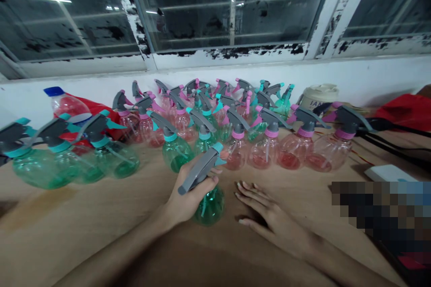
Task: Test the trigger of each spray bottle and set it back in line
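My left hand point(188, 195) is wrapped around the neck of a green spray bottle point(209, 206) with a grey trigger head and a teal nozzle. That bottle is upright near the middle of the table, its neck hidden by my fingers. My right hand point(269, 215) rests palm down on the wood just right of it, fingers stretched out and holding nothing. Behind the hands stand more spray bottles: a green one point(177, 152) with a teal collar, and a pink one point(264, 152) with a pink collar.
Several green spray bottles point(116, 159) line the left side of the table point(141, 224). A clear bottle with a blue cap point(54, 92), a white tub point(319, 94), dark straps point(387, 139) and a white box point(390, 174) lie around. A window point(229, 9) rises behind.
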Motion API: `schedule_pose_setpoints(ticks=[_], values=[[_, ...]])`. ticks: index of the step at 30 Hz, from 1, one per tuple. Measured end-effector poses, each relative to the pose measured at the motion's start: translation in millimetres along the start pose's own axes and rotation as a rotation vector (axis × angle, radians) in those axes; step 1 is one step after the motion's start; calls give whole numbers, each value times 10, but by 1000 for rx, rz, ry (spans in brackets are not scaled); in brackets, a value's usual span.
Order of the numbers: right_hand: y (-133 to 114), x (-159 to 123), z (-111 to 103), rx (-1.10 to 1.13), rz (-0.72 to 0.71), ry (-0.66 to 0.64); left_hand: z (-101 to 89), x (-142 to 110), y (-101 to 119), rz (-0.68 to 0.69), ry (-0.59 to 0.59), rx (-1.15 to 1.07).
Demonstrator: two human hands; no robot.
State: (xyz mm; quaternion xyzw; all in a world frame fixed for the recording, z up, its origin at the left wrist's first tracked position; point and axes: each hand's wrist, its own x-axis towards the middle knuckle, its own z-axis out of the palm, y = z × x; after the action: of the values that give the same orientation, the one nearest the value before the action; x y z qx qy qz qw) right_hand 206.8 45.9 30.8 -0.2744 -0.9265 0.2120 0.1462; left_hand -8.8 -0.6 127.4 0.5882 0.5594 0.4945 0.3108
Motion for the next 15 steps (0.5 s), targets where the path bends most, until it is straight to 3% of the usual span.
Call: schedule_pose_setpoints(ticks=[15], values=[[34,3,32,-7,-17,4,-27,27,-30,34,-46,6]])
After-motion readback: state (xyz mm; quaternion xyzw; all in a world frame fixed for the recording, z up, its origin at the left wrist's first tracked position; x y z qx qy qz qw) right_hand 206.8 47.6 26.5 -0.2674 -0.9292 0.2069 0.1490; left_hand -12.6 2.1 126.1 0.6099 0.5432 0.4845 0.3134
